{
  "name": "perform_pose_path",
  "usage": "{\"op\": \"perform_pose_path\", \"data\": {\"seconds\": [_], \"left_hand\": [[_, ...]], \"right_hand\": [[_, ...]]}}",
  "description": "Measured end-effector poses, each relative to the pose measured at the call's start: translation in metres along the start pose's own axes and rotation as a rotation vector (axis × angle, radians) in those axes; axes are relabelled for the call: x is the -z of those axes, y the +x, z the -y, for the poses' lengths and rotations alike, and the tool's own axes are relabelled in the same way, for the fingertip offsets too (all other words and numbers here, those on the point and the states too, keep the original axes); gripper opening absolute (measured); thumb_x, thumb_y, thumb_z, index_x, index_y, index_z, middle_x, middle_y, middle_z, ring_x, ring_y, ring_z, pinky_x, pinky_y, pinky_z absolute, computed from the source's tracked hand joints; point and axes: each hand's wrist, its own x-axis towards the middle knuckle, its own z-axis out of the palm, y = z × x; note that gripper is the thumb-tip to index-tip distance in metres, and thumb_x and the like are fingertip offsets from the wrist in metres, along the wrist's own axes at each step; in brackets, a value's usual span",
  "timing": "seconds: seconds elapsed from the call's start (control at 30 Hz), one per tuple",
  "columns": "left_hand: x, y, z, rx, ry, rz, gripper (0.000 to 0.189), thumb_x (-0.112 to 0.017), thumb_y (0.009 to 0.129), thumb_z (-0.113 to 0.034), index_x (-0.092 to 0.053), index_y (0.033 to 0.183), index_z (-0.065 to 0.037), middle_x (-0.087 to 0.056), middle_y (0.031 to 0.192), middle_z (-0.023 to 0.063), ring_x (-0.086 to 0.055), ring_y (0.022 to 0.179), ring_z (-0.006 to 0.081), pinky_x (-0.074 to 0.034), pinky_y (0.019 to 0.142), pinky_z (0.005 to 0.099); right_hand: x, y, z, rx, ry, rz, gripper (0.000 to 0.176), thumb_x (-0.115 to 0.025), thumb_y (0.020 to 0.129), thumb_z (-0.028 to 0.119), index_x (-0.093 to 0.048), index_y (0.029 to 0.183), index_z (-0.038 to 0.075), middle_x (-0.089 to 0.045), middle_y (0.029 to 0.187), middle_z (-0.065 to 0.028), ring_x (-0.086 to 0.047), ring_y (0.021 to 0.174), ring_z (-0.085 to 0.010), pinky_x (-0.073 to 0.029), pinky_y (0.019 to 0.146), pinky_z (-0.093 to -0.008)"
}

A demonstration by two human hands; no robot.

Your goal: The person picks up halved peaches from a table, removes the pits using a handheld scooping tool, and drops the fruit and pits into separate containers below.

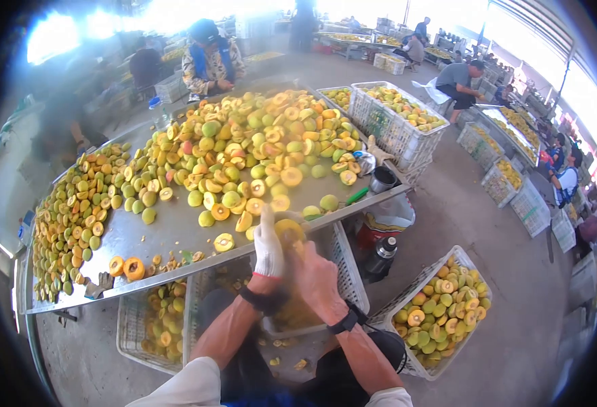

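Observation:
At the near edge of the metal table (176, 268), my left hand (268, 249) wears a white glove and holds a yellow-orange fruit half (289, 232). My bare right hand (316, 279) is closed close against the fruit from the right; whatever its fingers hold is blurred. A large heap of green and orange fruit, many pieces cut open (244, 136), lies on the table beyond my hands. Below my hands, between my knees, stands a plastic crate (352, 271), its contents partly hidden by my arms.
Crates of fruit stand at lower left (129, 332) and lower right (471, 254). A black flask (382, 256) is right of my hands. On the table's right are a metal cup (382, 179) and green-handled tool (356, 196). A co-worker (210, 61) sits across the table.

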Motion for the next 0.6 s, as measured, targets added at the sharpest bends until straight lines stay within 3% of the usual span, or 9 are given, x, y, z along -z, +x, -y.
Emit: {"op": "perform_pose_path", "data": {"seconds": [0.07, 0.27, 0.33, 0.37, 0.6], "left_hand": [[0.002, 0.001, 0.004, -0.001, -0.001, 0.011, 0.059, -0.045, 0.106, -0.056, -0.067, 0.097, -0.003, -0.07, 0.082, 0.011, -0.065, 0.068, 0.0205, -0.051, 0.061, 0.0316], [-0.009, 0.001, 0.004, -0.097, 0.018, -0.041, 0.062, -0.042, 0.108, -0.054, -0.065, 0.091, 0.001, -0.069, 0.078, 0.014, -0.064, 0.065, 0.0215, -0.052, 0.061, 0.0317], [-0.006, 0.001, 0.003, -0.111, 0.037, -0.011, 0.063, -0.041, 0.108, -0.054, -0.064, 0.09, 0.001, -0.069, 0.077, 0.0139, -0.064, 0.064, 0.0213, -0.053, 0.06, 0.0313], [-0.007, -0.001, 0.003, -0.151, 0.067, -0.017, 0.068, -0.035, 0.112, -0.05, -0.069, 0.087, 0.003, -0.07, 0.075, 0.0116, -0.062, 0.061, 0.0163, -0.05, 0.058, 0.0278], [0.004, -0.006, 0.004, -0.191, 0.233, 0.089, 0.056, -0.04, 0.112, -0.039, -0.069, 0.089, 0.003, -0.07, 0.076, 0.0117, -0.064, 0.066, 0.015, -0.051, 0.063, 0.0279]], "right_hand": [[-0.003, -0.001, -0.002, 0.007, 0.013, -0.032, 0.03, -0.059, 0.103, 0.035, -0.053, 0.101, 0.006, -0.067, 0.072, -0.0248, -0.066, 0.072, -0.0504, -0.051, 0.06, -0.0584], [-0.007, 0.002, -0.009, 0.015, 0.065, -0.002, 0.026, -0.063, 0.102, 0.028, -0.053, 0.099, 0.004, -0.066, 0.072, -0.0251, -0.065, 0.071, -0.0503, -0.049, 0.059, -0.0577], [-0.006, 0.001, -0.009, 0.012, 0.122, 0.034, 0.024, -0.063, 0.102, 0.024, -0.053, 0.101, 0.002, -0.065, 0.074, -0.0277, -0.063, 0.072, -0.0512, -0.048, 0.059, -0.0574], [-0.007, -0.002, -0.009, 0.014, 0.159, 0.056, 0.024, -0.062, 0.102, 0.024, -0.053, 0.102, 0.001, -0.065, 0.075, -0.0285, -0.063, 0.073, -0.0516, -0.048, 0.059, -0.0575], [0.008, -0.004, -0.01, 0.025, 0.391, 0.195, 0.031, -0.061, 0.103, 0.025, -0.059, 0.115, -0.004, -0.066, 0.083, -0.031, -0.063, 0.079, -0.0521, -0.05, 0.064, -0.0532]]}}
